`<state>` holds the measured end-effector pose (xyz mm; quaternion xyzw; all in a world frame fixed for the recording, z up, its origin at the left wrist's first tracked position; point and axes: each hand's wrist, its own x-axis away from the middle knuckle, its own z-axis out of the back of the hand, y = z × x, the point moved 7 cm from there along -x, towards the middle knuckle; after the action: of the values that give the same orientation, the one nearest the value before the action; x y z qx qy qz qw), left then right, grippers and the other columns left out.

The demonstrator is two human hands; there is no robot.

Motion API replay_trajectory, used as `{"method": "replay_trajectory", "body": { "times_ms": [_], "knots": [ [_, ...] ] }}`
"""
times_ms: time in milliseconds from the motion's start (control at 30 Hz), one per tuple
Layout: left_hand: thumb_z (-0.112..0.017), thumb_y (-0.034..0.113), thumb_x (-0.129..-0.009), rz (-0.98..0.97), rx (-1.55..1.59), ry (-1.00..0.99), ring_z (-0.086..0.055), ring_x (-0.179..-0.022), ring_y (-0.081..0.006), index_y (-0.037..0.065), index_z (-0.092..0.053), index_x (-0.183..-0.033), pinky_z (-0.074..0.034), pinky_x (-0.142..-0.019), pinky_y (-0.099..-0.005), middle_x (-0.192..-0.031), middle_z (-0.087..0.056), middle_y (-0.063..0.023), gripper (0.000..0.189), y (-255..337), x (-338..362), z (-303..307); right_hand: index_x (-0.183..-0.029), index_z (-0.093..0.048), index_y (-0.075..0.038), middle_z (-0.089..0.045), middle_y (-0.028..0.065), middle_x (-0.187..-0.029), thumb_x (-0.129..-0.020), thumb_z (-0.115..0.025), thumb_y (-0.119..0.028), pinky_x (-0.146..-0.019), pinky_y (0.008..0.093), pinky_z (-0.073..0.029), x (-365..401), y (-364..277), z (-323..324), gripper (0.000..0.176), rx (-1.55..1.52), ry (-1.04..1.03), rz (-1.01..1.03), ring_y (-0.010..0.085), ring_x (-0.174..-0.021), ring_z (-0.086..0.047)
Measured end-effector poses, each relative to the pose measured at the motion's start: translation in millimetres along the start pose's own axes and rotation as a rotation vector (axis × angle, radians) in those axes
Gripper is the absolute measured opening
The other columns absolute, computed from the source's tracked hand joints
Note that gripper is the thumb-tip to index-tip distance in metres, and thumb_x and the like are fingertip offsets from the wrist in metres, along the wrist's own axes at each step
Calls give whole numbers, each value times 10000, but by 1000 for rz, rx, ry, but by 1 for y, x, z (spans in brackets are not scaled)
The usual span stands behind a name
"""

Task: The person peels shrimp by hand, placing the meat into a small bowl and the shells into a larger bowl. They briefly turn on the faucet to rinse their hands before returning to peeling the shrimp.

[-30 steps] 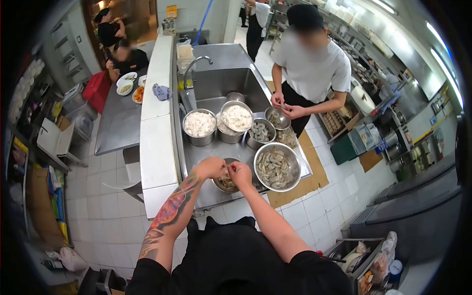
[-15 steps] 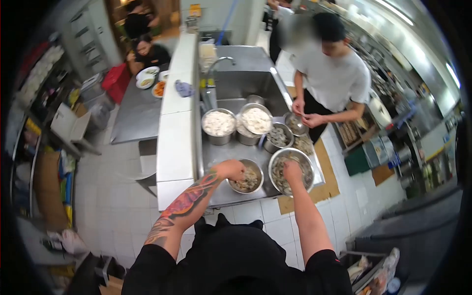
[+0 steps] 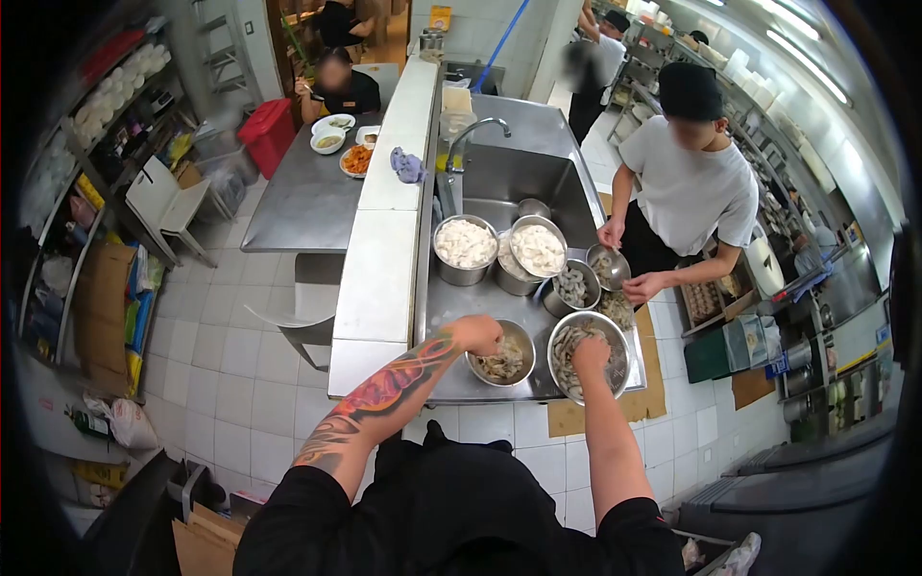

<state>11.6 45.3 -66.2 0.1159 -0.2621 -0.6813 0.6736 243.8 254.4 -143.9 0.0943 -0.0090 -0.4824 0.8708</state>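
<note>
My left hand point(image 3: 477, 335) is curled closed above the upper-left rim of a small metal bowl point(image 3: 473, 369). Greyish shrimp shells or scraps point(image 3: 505, 361) lie in that bowl; whatever my fingers pinch is too small to make out. On the right, my right hand point(image 3: 590, 355) reaches down into a larger metal bowl point(image 3: 625, 370) of grey raw shrimp point(image 3: 569, 363), its fingertips hidden among them. Behind it stands a metal pot point(image 3: 554, 304) with more grey shrimp point(image 3: 572, 284).
Two metal pots of pale white pieces point(image 3: 466, 244) point(image 3: 539, 247) stand near the sink basin point(image 3: 576, 182). Across the counter, a co-worker point(image 3: 687, 182) handles a tilted metal bowl point(image 3: 607, 267). A tiled ledge point(image 3: 370, 298) borders the left side.
The view has shifted, so the counter appears farther right. The co-worker's hands, close together before, are now apart at the bowl. My hands stay at the same two bowls.
</note>
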Motion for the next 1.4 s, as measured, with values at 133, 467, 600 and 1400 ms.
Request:
{"method": "replay_trajectory", "body": {
  "times_ms": [133, 467, 600, 1400],
  "knots": [
    [-655, 361, -860, 44, -49, -184, -679, -989, -383, 54, -718, -1128, -531, -878, -448, -1056, -719, -196, 412, 6, 0, -4, -940, -766, -64, -636, 198, -1111, -862, -593, -229, -925, 470, -486, 8, 1, 5, 251, -114, -33, -19, 374, -1057, -632],
    [-670, 345, -831, 7, -9, -89, -689, -942, -381, 76, -744, -1039, -543, -811, -470, -1008, -726, -182, 348, 12, 2, -2, -1005, -700, -29, -680, 199, -992, -913, -652, -325, -706, 441, -567, 3, 48, -22, 313, -742, -10, -137, 360, -783, -695],
    [-662, 358, -840, 9, -20, -95, -688, -942, -376, 84, -744, -1030, -544, -812, -471, -1009, -726, -178, 343, 11, 1, -2, -1024, -646, -5, -653, 90, -847, -1020, -565, -217, -509, 278, -527, 27, 52, -15, 227, -1538, -56, -548, 169, -648, -666],
    [-667, 355, -871, 26, 137, 150, -698, -793, -345, 49, -711, -993, -529, -694, -455, -849, -717, -171, 333, 39, 8, 41, -1082, -573, -25, -679, 112, -1021, -987, -637, -126, -815, 346, -598, 80, -147, 77, 152, -2396, -228, -445, 214, -931, -695]
  ]
}}
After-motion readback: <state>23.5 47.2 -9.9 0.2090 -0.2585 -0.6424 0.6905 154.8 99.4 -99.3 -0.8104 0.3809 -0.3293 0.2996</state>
